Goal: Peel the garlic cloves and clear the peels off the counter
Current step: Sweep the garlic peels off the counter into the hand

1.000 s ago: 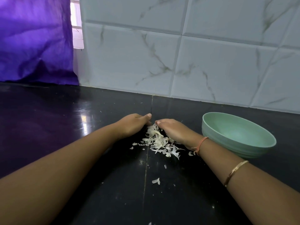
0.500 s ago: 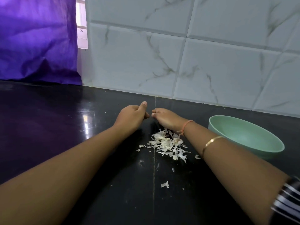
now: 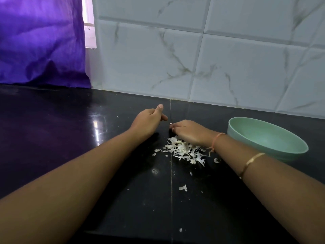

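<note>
Rests right grip [image 3: 190, 131], fingers curled, against far edge of peels [image 3: 184, 150]; cannot tell if holding any. Holds left grip [image 3: 149, 120] farther off, loosely curled, seemingly empty.

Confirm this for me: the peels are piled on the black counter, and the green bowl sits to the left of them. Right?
Not quite. The head view shows the bowl to the right of the peels, not the left. The peels are piled on the black counter, as you said.

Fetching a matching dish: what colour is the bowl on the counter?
Pale mint green bowl, head view.
</note>
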`<state>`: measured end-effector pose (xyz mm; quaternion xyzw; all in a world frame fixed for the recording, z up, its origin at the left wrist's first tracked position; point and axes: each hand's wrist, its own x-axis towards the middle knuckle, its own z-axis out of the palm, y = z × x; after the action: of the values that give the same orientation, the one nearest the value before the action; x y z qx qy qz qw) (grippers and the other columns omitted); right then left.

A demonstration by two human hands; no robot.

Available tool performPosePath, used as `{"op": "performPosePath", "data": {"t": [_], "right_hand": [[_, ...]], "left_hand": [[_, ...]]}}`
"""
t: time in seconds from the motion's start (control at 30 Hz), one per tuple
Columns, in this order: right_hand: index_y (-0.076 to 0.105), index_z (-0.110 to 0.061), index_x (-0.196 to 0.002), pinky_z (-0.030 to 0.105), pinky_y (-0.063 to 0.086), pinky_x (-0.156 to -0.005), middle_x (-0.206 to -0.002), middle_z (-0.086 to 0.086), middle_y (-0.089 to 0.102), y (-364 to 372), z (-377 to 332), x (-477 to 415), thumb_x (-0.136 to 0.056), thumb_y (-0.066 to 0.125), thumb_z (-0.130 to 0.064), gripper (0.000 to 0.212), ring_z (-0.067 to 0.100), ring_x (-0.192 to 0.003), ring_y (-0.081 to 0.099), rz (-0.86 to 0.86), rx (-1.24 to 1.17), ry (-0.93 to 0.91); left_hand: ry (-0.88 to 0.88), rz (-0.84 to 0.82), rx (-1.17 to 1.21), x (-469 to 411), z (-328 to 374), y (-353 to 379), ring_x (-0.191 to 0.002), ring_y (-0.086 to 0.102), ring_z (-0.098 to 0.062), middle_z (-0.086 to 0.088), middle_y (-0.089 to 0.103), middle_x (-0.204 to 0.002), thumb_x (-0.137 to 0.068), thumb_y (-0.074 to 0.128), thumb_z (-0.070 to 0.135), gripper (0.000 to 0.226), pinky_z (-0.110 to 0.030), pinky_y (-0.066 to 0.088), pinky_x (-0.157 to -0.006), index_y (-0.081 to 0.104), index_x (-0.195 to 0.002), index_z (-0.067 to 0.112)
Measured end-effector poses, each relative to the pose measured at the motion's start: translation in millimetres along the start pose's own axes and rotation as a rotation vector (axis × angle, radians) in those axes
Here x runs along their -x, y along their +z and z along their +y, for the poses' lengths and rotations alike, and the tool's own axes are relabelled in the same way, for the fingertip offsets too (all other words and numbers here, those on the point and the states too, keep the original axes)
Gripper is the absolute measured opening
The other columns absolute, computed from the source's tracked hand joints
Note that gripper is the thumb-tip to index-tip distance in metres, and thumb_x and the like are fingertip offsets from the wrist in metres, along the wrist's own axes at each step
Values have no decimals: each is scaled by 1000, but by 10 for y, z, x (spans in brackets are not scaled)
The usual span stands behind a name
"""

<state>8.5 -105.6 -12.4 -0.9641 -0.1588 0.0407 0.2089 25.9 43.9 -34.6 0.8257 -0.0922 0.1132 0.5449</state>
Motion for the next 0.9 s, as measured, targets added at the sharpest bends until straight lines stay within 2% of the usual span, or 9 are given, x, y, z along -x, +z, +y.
{"op": "performPosePath", "data": {"t": [0.03,0.13,0.23,0.3,0.37,0.5,0.63,0.77,0.9], "right_hand": [[57,10,-112,24,45,-62,-95,18,64,-6,9,84,-93,35,-13,36,17,-66,54,-8,-6,-11],[63,4,-106,37,46,-85,-95,16,66,-53,82,307,-92,40,-16,33,18,-80,57,-6,-83,-51],[58,-18,-123,19,39,-95,-122,-6,59,-95,111,568,-96,47,-26,31,5,-111,53,-15,-223,-126],[41,-29,-138,13,30,-101,-138,-12,43,-79,119,749,-89,47,-49,53,-2,-126,39,-33,-162,-193],[22,-36,-145,21,15,-113,-152,-11,21,12,119,876,-74,42,-67,80,-1,-140,13,-93,-39,-251],[-4,-43,-146,31,-11,-113,-155,-13,-16,155,80,992,-64,38,-76,98,-2,-134,-26,-198,172,-259],[-11,-43,-144,34,-10,-114,-155,-9,-20,210,34,957,-66,38,-78,99,5,-139,-23,-157,257,-253],[-3,-34,-148,38,-1,-116,-158,2,-9,254,29,757,-81,34,-70,84,16,-144,-9,13,275,-183],[10,-25,-149,45,6,-116,-157,8,6,291,67,571,-86,28,-67,78,23,-145,4,236,243,-73]], "left_hand": [[-5,-26,24,13,8,8,-99,59,-16,0,67,-104,-98,30,47,47,-40,43,-98,68,-83,24],[-18,-124,35,41,25,28,-110,56,-15,1,64,-117,-97,26,50,52,-38,38,-103,69,-100,21],[-27,-212,55,54,37,45,-116,52,-14,1,61,-125,-97,20,52,57,-33,34,-100,67,-108,21],[-46,-238,106,69,56,54,-116,51,-13,-1,60,-125,-99,19,49,58,-28,32,-97,65,-112,17],[-60,-237,138,79,72,57,-117,52,-15,-4,60,-124,-100,18,46,58,-26,32,-98,65,-113,13],[-63,-245,136,99,90,58,-116,51,-15,-5,61,-121,-100,17,45,58,-26,33,-99,65,-110,14],[-55,-253,147,118,106,51,-113,51,-14,-2,61,-117,-100,16,45,58,-27,32,-99,66,-105,16],[-85,-233,246,115,109,60,-115,53,-17,-3,63,-114,-100,18,45,56,-31,34,-106,67,-94,18],[-130,-239,360,151,136,156,-129,41,-19,-9,53,-132,-99,21,47,55,-32,25,-112,58,-118,10]]}}
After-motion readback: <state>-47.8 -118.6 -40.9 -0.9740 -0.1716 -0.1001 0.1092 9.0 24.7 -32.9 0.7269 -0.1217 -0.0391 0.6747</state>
